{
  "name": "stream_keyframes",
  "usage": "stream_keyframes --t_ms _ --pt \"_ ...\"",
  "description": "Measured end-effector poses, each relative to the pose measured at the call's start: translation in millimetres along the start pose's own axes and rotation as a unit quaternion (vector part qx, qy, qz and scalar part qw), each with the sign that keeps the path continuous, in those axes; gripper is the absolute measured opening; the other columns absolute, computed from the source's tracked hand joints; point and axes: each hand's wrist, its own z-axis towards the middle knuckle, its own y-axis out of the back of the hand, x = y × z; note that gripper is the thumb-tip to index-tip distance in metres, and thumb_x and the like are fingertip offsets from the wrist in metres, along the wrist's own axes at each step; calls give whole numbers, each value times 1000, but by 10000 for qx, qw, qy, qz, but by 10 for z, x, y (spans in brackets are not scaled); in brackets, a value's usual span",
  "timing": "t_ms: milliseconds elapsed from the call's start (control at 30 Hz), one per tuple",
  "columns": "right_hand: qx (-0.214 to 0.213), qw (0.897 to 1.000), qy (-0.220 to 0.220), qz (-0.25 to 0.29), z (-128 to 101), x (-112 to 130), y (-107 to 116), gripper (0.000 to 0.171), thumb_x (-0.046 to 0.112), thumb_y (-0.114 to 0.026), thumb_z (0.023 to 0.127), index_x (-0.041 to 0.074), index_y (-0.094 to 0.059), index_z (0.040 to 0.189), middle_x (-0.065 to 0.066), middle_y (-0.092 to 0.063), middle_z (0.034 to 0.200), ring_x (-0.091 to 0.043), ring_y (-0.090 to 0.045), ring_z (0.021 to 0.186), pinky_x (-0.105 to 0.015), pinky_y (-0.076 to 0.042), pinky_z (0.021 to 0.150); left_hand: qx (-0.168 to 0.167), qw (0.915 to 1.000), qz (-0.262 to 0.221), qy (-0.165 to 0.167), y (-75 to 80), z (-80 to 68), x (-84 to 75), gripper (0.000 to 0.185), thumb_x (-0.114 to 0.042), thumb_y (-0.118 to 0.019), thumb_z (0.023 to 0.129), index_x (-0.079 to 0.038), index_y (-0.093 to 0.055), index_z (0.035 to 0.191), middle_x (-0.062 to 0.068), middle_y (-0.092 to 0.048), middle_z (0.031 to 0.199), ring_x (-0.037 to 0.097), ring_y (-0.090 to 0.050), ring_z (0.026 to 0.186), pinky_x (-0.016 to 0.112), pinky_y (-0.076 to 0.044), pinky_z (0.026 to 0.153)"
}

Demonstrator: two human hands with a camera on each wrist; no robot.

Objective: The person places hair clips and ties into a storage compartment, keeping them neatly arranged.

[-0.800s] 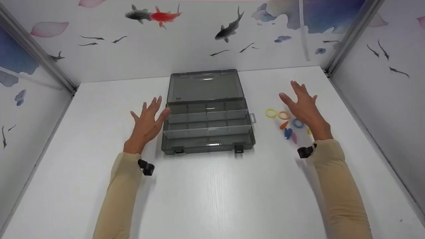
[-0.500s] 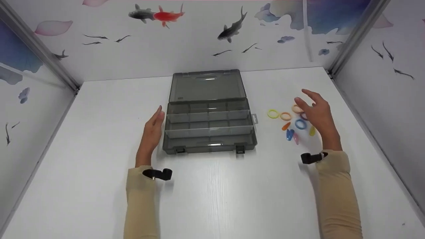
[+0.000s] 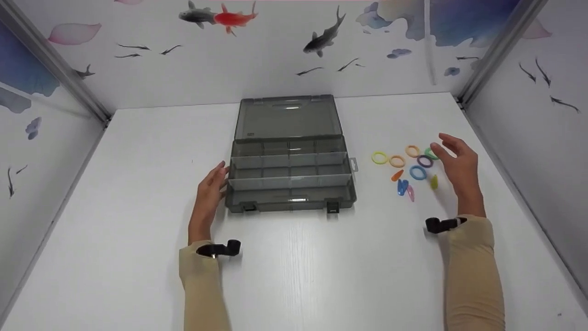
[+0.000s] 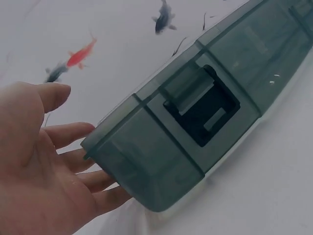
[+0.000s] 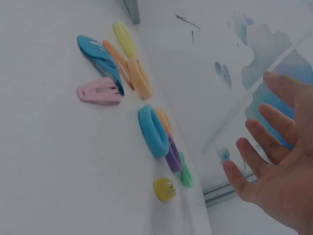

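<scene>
Fingers of the left hand [image 3: 210, 187] lay straight along the left end wall of the open grey organizer box [image 3: 290, 179], apparently touching it near the front corner, gripping nothing. The right hand [image 3: 458, 164] hovered released, fingers spread and palm turned inward, just right of the coloured hair rings [image 3: 418, 173] and clips [image 3: 403, 186] scattered on the white surface [image 3: 321, 266].

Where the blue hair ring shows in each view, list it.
Head: blue hair ring right of the grey box, near the right hand.
Left wrist: not in view.
Right wrist: centre, standing edge-on.
Shared landmark: pink clip.
</scene>
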Motion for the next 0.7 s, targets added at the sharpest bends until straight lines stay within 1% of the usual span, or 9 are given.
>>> stream_keyframes --t_ms 133,233,333,400,500,600,700 --pt "67 9966 -755 318 12 -133 34 71 50 -62 95 19 -39 154 -9 -33 163 -24 -30 152 -42 -30 123 37 9996 -7 290 51 -57 45 53 -40 -45 107 -21 -37 156 6 -40 160 28 -39 147 46 -36 119" --pt "109 9929 -1096 459 40 -229 32 70 47 -61 97 19 -36 156 -8 -29 165 -24 -29 152 -41 -30 123 107 9995 20 302 85 -85 71 52 -34 -49 106 -19 -39 155 11 -41 159 30 -41 146 47 -36 118" --pt "215 9926 -1167 256 95 -315 19 71 46 -60 98 17 -33 157 -9 -27 166 -26 -27 153 -42 -28 124 252 9993 141 241 111 -89 86 54 -30 -52 105 -17 -38 155 14 -40 159 31 -40 146 48 -36 119" --pt "320 9922 -1202 72 127 -352 23 73 45 -59 98 17 -29 158 -10 -24 167 -28 -23 155 -42 -25 125 342 9989 248 220 117 -91 83 54 -28 -54 105 -17 -37 155 14 -39 159 30 -39 147 47 -35 119" --pt "498 9911 -1224 -148 163 -376 56 76 46 -59 99 16 -25 160 -12 -21 168 -29 -20 155 -43 -23 126 368 9986 350 155 121 -77 85 54 -26 -55 104 -17 -39 155 13 -40 159 28 -40 146 46 -36 119" --pt "642 9905 -1161 -368 194 -387 101 77 46 -59 99 15 -24 160 -13 -22 167 -30 -22 155 -45 -24 125 362 9985 405 57 120 -60 87 54 -26 -56 104 -16 -40 154 13 -41 158 27 -41 145 45 -37 118" --pt "816 9893 -1061 -586 242 -403 147 75 46 -58 99 15 -26 159 -15 -28 165 -31 -32 150 -46 -29 123 327 9986 413 51 115 -47 105 52 -26 -56 104 -17 -42 153 11 -43 156 25 -43 144 44 -38 117"
